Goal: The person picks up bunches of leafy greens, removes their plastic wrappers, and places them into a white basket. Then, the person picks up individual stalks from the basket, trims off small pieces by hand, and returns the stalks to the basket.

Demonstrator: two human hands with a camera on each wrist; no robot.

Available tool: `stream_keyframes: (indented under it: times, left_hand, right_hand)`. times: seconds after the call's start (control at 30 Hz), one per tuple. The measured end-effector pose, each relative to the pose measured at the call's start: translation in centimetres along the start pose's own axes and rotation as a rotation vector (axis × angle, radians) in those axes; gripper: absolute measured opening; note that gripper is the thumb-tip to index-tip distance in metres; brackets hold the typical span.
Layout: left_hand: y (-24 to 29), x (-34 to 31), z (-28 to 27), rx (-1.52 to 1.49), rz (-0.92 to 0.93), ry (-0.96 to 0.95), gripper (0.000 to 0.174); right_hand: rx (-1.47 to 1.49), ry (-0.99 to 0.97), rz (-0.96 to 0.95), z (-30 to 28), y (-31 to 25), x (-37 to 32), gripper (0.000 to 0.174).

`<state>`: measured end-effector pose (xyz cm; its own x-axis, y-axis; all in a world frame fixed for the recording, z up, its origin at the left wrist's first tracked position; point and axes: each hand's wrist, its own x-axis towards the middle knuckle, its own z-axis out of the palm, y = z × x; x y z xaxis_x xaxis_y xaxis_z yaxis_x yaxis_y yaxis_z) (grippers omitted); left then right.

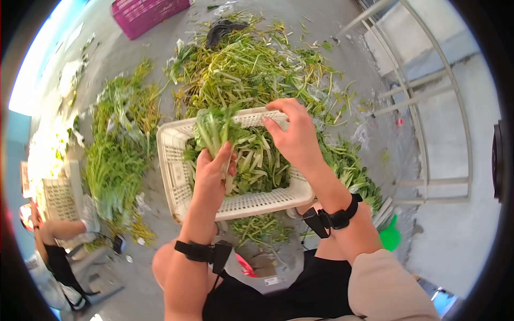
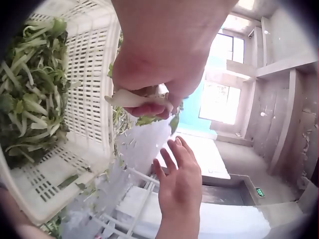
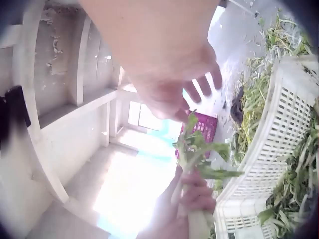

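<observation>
The left hand (image 1: pixel 212 174) grips a leafy green vegetable (image 1: pixel 213 128) by its pale stem, leaves pointing up, above the left part of a white basket (image 1: pixel 170 176). In the left wrist view the stem's pale end (image 2: pixel 130 99) sticks out of the fist. Over the basket's far right edge is the right hand (image 1: pixel 295 136), its fingers bent and apart with nothing between them. The right wrist view has this hand (image 3: pixel 174 74) near the leaves (image 3: pixel 197 149), a gap between. Greens (image 1: pixel 262 163) lie in the basket.
A large heap of greens (image 1: pixel 230 69) lies beyond the basket, another (image 1: pixel 118 144) at left. A purple crate (image 1: pixel 147 13) stands at the far left, a metal frame (image 1: pixel 423 107) at right. Another person's leg (image 1: pixel 64 230) shows at lower left.
</observation>
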<state>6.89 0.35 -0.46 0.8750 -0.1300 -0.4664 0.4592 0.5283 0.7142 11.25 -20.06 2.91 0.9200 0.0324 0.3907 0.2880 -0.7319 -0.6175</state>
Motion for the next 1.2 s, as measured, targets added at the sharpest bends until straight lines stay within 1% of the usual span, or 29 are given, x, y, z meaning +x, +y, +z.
stream_keyframes:
  times: [0.03,0.1,0.13,0.17,0.23,0.3,0.37,0.43,0.47,0.5,0.57,0.6,0.63,0.73,0.77,0.83,0.87,0.9,0.97,1.0,1.07,1.1,1.17,1.2]
  left_hand:
    - [0.3,-0.1,0.2,0.024,-0.006,-0.013,0.023]
    - [0.5,-0.5,1.0,0.005,0.053,0.067,0.023]
    - [0.5,-0.5,1.2,0.022,0.051,0.051,0.02]
    - [0.5,-0.5,1.3,0.02,0.043,0.049,0.02]
    - [0.3,-0.7,1.3,0.02,0.002,0.026,0.019]
    - [0.0,-0.8,1.2,0.048,0.019,0.021,0.02]
    - [-0.2,-0.6,1.1,0.006,-0.003,0.006,0.022]
    - [-0.3,-0.8,1.2,-0.014,-0.038,0.024,0.022]
    - [-0.3,-0.9,1.3,-0.031,-0.074,0.04,0.023]
    - [-0.3,-1.0,1.4,-0.032,-0.074,0.044,0.023]
    - [-0.2,-0.8,1.6,-0.05,-0.045,0.101,0.025]
    - [-0.3,-0.6,1.2,-0.049,-0.047,0.101,0.025]
    - [-0.4,-0.4,0.6,-0.038,-0.026,0.085,0.025]
    - [-0.5,0.1,-0.3,-0.011,-0.002,0.049,0.024]
    - [-0.4,0.1,-0.4,0.007,0.002,0.026,0.023]
    - [-0.4,-0.1,0.1,-0.006,-0.007,0.045,0.024]
    - [-0.4,-0.2,0.4,-0.019,-0.011,0.059,0.024]
    - [-0.4,-0.2,0.6,-0.02,-0.013,0.062,0.024]
    - [-0.4,-0.2,0.8,-0.073,-0.007,0.136,0.023]
    - [-0.5,0.0,0.5,-0.074,-0.009,0.139,0.023]
    - [-0.6,0.4,0.1,-0.098,0.001,0.075,0.024]
    - [-0.8,0.4,0.2,-0.096,-0.004,0.074,0.024]
    - [-0.3,-0.1,1.7,-0.109,0.009,0.115,0.027]
    - [-0.3,-0.1,1.4,-0.106,0.006,0.113,0.027]
  right_hand:
    - [0.003,0.023,0.017,-0.3,-0.7,-0.2,0.027]
    - [0.453,-0.238,0.617,-0.6,-2.8,-0.4,0.025]
    - [0.52,-0.269,0.608,0.5,-2.7,-1.0,0.027]
    - [0.515,-0.268,0.615,1.6,-2.5,-1.6,0.027]
    - [0.709,-0.367,0.584,3.2,-2.6,-2.6,0.029]
    - [0.736,-0.377,0.616,3.6,-2.9,-2.8,0.029]
    - [0.763,-0.39,0.647,3.7,-3.0,-3.0,0.029]
    - [0.874,-0.352,0.824,3.9,-2.8,-3.3,0.026]
    - [0.931,-0.38,0.87,4.1,-2.6,-3.3,0.021]
    - [0.932,-0.383,0.872,4.2,-2.5,-3.4,0.021]
    - [0.972,-0.22,0.872,3.9,-3.0,-3.1,0.019]
    - [0.981,-0.177,0.837,3.6,-3.1,-2.8,0.019]
    - [0.981,-0.174,0.841,3.1,-3.2,-2.6,0.019]
    - [0.855,-0.196,0.804,2.8,-3.0,-2.2,0.021]
    - [0.856,-0.199,0.809,3.0,-2.9,-2.2,0.021]
    - [0.659,-0.416,0.611,3.4,-2.8,-2.4,0.021]
    - [0.711,-0.459,0.636,3.4,-3.3,-2.4,0.022]
    - [0.711,-0.462,0.638,3.7,-3.3,-2.5,0.022]
    - [0.645,-0.45,0.476,4.3,-3.2,-2.8,0.026]
    - [0.645,-0.453,0.478,4.4,-3.1,-2.9,0.026]
    - [0.716,-0.47,0.517,4.0,-3.4,-2.8,0.031]
    - [0.717,-0.468,0.522,3.8,-3.4,-2.8,0.031]
    - [0.656,-0.463,0.541,3.6,-3.5,-2.9,0.036]
    - [0.657,-0.46,0.544,3.6,-3.4,-2.8,0.036]
